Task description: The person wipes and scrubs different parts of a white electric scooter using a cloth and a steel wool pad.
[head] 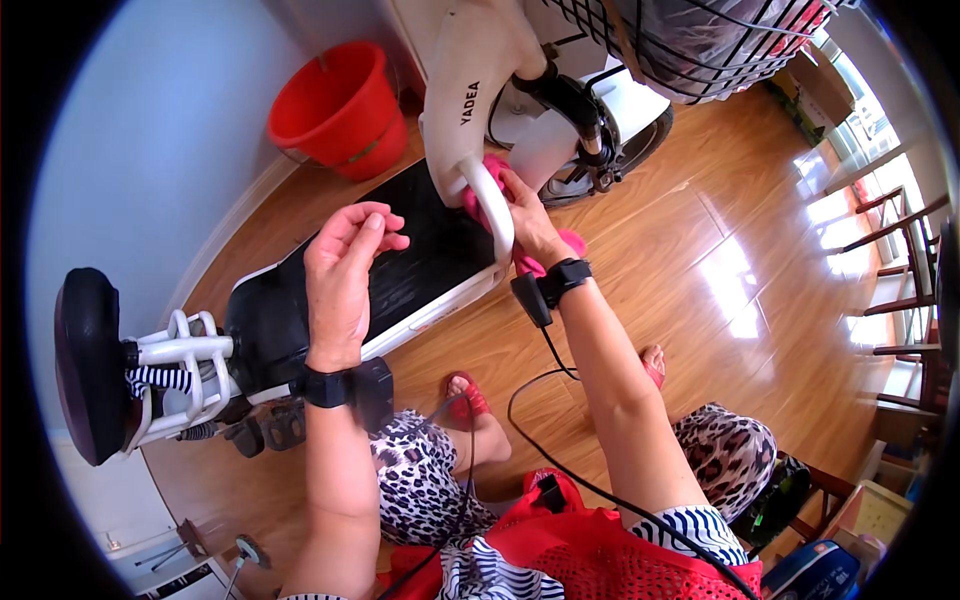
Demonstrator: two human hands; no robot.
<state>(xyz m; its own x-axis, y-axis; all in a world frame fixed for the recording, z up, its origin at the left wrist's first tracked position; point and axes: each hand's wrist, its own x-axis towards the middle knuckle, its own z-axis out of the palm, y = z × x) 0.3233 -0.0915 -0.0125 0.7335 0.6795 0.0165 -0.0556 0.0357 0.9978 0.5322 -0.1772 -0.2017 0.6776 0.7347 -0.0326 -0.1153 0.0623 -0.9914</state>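
Note:
A white Yadea electric scooter stands before me, its black footboard running from upper right to lower left. My right hand grips a bright pink cloth, pressed in behind the curved white tube at the front of the footboard. Part of the cloth hangs below the wrist; the hand and tube hide some of it. Over the footboard, my left hand is raised with loosely bent fingers and holds nothing. Both wrists wear black strapped devices with cables.
A red bucket stands by the wall behind the scooter. The wire basket holds plastic-wrapped contents. At left is the scooter's dark saddle. Wooden chairs line the right side. A black cable loops across my lap.

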